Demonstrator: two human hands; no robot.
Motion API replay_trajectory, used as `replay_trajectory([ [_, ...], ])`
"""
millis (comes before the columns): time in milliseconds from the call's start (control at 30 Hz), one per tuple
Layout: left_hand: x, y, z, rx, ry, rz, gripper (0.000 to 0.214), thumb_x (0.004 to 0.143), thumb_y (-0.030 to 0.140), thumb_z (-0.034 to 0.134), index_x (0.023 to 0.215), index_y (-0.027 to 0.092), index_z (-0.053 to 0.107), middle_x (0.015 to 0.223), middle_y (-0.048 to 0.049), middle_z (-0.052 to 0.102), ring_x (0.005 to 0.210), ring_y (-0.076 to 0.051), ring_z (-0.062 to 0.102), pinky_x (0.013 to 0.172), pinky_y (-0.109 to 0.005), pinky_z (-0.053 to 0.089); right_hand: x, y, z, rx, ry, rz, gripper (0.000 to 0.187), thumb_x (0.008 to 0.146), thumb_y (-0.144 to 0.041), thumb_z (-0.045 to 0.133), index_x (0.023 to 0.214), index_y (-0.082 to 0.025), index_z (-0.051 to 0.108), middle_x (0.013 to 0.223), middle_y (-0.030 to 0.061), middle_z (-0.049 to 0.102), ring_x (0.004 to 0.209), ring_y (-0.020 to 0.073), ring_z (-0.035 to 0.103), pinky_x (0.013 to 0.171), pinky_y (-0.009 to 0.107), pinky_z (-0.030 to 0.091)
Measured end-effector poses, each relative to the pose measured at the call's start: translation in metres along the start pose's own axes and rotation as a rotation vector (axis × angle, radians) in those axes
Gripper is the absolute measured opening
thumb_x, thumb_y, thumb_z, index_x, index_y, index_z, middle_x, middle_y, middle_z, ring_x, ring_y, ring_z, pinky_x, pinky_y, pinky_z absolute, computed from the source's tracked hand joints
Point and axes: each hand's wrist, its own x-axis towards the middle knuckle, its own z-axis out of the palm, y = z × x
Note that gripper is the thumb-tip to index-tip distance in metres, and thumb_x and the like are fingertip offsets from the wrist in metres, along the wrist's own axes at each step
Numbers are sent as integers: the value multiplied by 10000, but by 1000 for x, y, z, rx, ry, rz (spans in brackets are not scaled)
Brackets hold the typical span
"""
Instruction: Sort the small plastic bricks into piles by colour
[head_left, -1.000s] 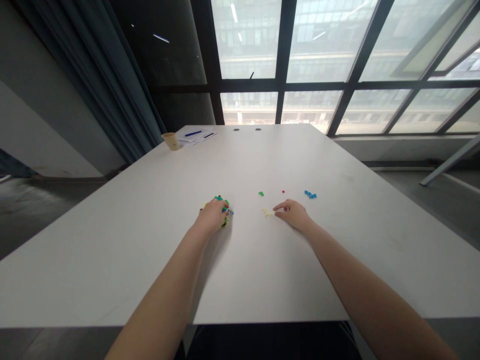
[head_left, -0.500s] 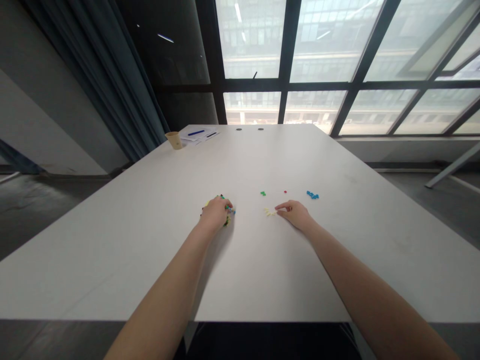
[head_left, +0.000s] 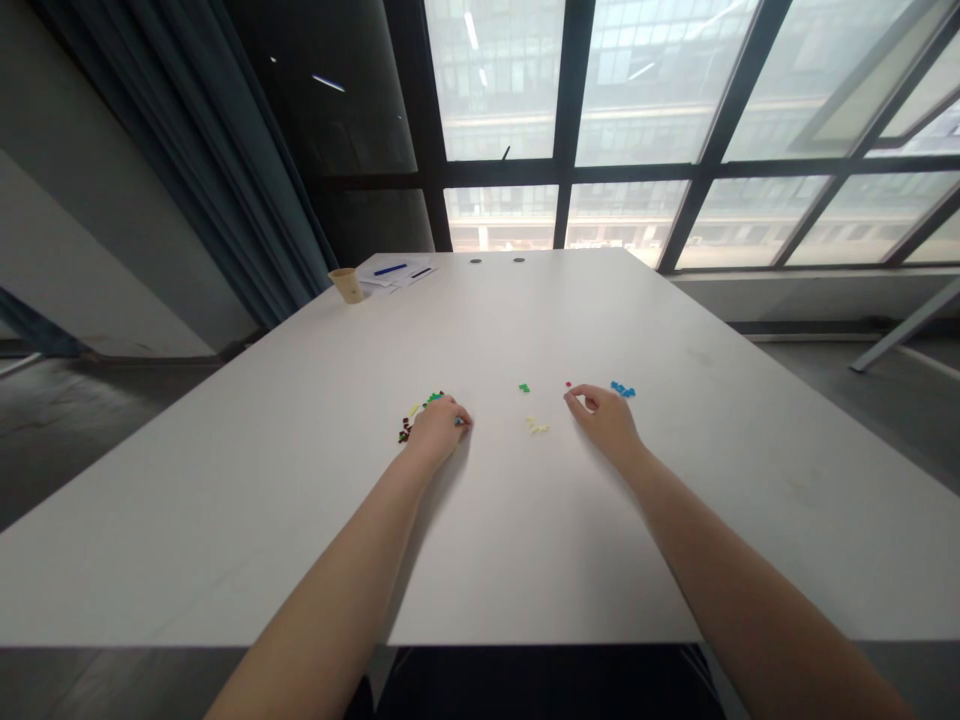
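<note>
Right hand (head_left: 609, 416) just beside the red piece (head_left: 568, 384)
Left hand (head_left: 436, 428) well left of it; can't tell whether either's fingers (head_left: 583, 390) grip anything.

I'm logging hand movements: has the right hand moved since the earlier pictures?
Yes. Judged against the red piece, the right hand has moved forward and rightward, nearer that piece and away from the pale yellow pieces.

Washed-out windows (head_left: 499, 85) light the white table (head_left: 510, 325) from ahead — soft shadows, small details blurred.
</note>
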Motion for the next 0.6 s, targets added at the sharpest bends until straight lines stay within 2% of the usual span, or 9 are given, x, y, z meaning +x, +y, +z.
replay_trajectory([
  [133,3,1,1,-177,50,61,121,700,210,552,689,191,671,815,-58,604,781,-182,534,762,-296,388,1,1,1,1,3,-12,315,764,-391,442,745,-173,669,515,-15,451,489,115,397,538,235,302],
  [233,1,13,1,-526,40,75,129,699,306,585,674,185,624,701,-23,586,681,-149,506,689,-278,388,1,1,1,2,3,-18,308,766,-380,442,734,-172,667,510,-15,447,490,115,399,541,237,306],
  [333,-7,33,1,-1116,-89,19,247,623,399,674,675,175,585,663,10,543,600,-92,465,596,-225,373,0,-2,1,13,-8,-43,304,770,-373,439,725,-173,663,519,-10,466,496,117,409,541,237,312],
  [433,-16,52,1,-1672,-260,-70,364,531,468,734,691,186,570,727,22,528,611,-64,458,561,-193,367,-2,-6,2,30,-17,-83,290,771,-363,439,719,-176,655,534,-6,494,501,117,419,536,235,317],
  [500,-21,60,1,-1872,-359,-103,362,505,452,758,677,194,571,749,28,523,621,-59,456,557,-190,368,-4,-9,3,38,-26,-108,274,771,-347,442,715,-180,651,541,-6,510,501,114,422,533,234,319],
  [600,-24,63,1,-2014,-447,-129,300,513,380,778,647,200,579,739,38,511,624,-53,453,558,-189,364,-7,-12,5,41,-38,-132,240,768,-322,459,709,-186,648,549,-8,529,507,112,431,537,232,322],
])
